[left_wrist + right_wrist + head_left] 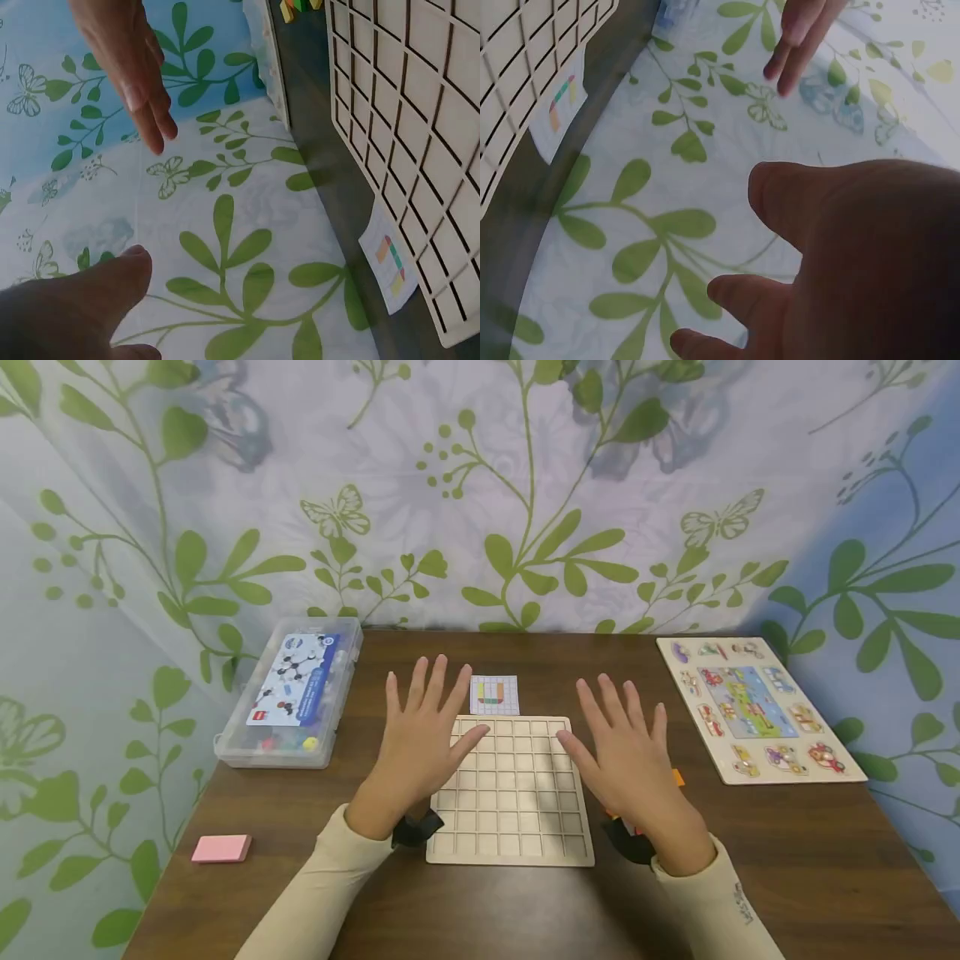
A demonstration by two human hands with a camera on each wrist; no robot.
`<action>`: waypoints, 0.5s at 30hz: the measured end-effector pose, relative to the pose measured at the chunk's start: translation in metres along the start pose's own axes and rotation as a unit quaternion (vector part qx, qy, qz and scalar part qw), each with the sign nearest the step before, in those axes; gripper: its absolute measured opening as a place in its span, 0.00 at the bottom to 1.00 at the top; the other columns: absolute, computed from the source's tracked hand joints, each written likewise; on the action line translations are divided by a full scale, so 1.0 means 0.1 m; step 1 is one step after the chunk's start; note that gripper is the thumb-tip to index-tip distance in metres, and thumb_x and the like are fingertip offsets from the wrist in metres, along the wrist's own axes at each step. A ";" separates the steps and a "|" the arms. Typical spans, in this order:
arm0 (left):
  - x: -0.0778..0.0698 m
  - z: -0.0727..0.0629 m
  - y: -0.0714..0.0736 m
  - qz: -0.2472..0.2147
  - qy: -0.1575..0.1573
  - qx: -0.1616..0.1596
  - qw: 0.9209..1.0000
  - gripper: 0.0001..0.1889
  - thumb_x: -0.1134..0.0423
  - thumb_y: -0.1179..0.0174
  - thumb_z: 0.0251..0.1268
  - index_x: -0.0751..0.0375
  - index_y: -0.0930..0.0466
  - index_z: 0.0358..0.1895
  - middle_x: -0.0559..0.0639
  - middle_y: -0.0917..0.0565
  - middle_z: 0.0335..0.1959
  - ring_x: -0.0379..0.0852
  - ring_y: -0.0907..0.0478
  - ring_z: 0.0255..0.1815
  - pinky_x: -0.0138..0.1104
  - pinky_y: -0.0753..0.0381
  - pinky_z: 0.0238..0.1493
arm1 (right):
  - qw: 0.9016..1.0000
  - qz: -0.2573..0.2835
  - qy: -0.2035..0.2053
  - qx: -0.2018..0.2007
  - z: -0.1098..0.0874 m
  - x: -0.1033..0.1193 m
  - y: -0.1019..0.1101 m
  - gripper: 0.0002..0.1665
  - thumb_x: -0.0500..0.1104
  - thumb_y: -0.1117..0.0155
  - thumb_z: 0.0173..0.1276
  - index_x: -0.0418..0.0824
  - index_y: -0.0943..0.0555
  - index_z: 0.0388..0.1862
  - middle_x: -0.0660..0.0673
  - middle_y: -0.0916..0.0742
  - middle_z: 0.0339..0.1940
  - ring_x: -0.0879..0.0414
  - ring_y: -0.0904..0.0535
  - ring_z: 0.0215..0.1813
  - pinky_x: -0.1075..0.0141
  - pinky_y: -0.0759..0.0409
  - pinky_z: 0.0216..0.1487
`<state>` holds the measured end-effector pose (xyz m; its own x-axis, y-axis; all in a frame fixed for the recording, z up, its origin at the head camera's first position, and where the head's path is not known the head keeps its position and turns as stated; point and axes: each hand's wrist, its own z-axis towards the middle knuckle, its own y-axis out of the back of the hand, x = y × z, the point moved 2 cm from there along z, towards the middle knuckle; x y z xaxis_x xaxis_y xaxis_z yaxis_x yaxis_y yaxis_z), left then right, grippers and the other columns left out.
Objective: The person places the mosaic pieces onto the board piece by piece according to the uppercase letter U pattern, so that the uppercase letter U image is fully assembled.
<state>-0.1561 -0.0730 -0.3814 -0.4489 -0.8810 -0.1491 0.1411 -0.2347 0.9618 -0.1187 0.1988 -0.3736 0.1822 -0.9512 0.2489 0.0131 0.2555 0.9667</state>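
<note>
My left hand (pixel 420 739) is held up over the left side of a wooden grid board (pixel 510 810), fingers spread and nothing in it. On the other side, my right hand (pixel 628 760) is raised with fingers spread and holds nothing. Both thumbs point inward over the board's squares. Behind the board lies a small pattern card (pixel 493 695) with a coloured outline on a printed grid. Orange pieces (pixel 678 777) show past my right wrist, which hides most of them; the left wrist view catches coloured blocks (pixel 296 7) at its top edge.
A clear plastic case (pixel 345 693) with a molecule label stands at the back left. The pink block (pixel 221 849) lies at front left. At the back right is a wooden picture puzzle board (pixel 761 710). A leaf-patterned cloth (pixel 495 485) hangs behind the table (pixel 480 910).
</note>
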 end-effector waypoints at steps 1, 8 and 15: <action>0.05 -0.03 0.02 -0.008 -0.008 -0.006 1.000 0.41 0.34 0.55 0.77 0.49 0.54 0.84 0.60 0.53 0.84 0.60 0.63 0.83 0.64 0.69 0.74 | 1.000 0.004 0.001 -0.004 -0.04 -0.06 0.02 0.47 0.71 0.61 0.79 0.49 0.55 0.86 0.38 0.51 0.85 0.34 0.65 0.83 0.29 0.71 0.71; 0.47 -0.35 0.01 -0.090 -0.048 -0.037 0.994 0.39 0.46 0.41 0.75 0.54 0.45 0.82 0.59 0.50 0.83 0.59 0.62 0.83 0.61 0.63 0.76 | 0.995 0.082 0.014 -0.056 -0.35 -0.52 0.11 0.42 0.60 0.42 0.77 0.46 0.40 0.83 0.36 0.37 0.81 0.33 0.49 0.81 0.28 0.58 0.71; 0.70 -0.67 -0.31 -0.178 -0.039 -0.038 0.983 0.32 0.58 0.31 0.68 0.59 0.28 0.73 0.63 0.29 0.71 0.65 0.48 0.80 0.65 0.50 0.73 | 0.987 0.121 -0.009 -0.103 -0.65 -1.02 -0.14 0.28 0.50 0.32 0.73 0.43 0.21 0.69 0.40 0.19 0.67 0.37 0.24 0.66 0.35 0.27 0.59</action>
<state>-0.1331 -0.1551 -0.4365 -0.5470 -0.7042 -0.4526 0.0265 -0.5549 0.8315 -0.0734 0.3035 -0.4165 0.1860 -0.8610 0.4733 0.1711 0.5027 0.8473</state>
